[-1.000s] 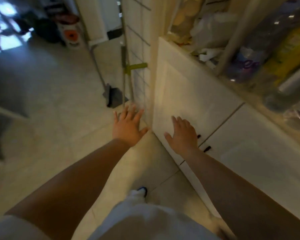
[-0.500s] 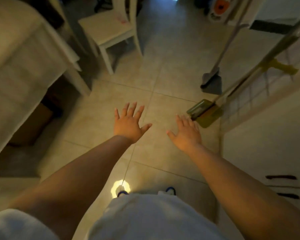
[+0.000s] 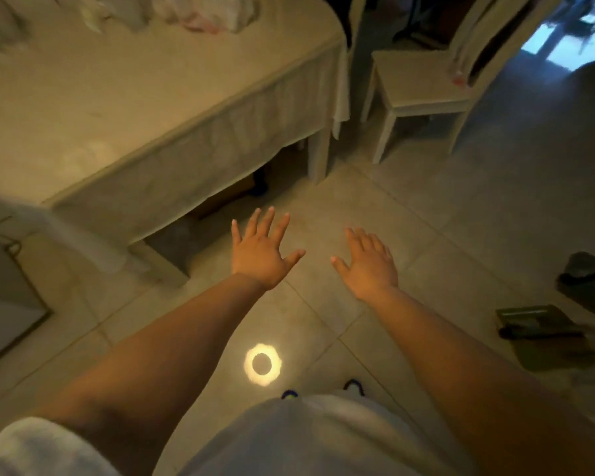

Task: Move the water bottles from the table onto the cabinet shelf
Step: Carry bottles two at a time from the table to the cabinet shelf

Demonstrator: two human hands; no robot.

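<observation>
Dim, warm yellowish light. Bright ring glare (image 3: pixel 262 364) on the floor (image 3: pixel 426 214); cool daylight at the doorway (image 3: pixel 560 42). Edges blurred, wide-angle bend.

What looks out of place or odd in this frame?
Crumpled plastic bags litter the table's far end, and a dustpan lies on the floor at right. No water bottles show. Left hand and right hand are empty.
</observation>
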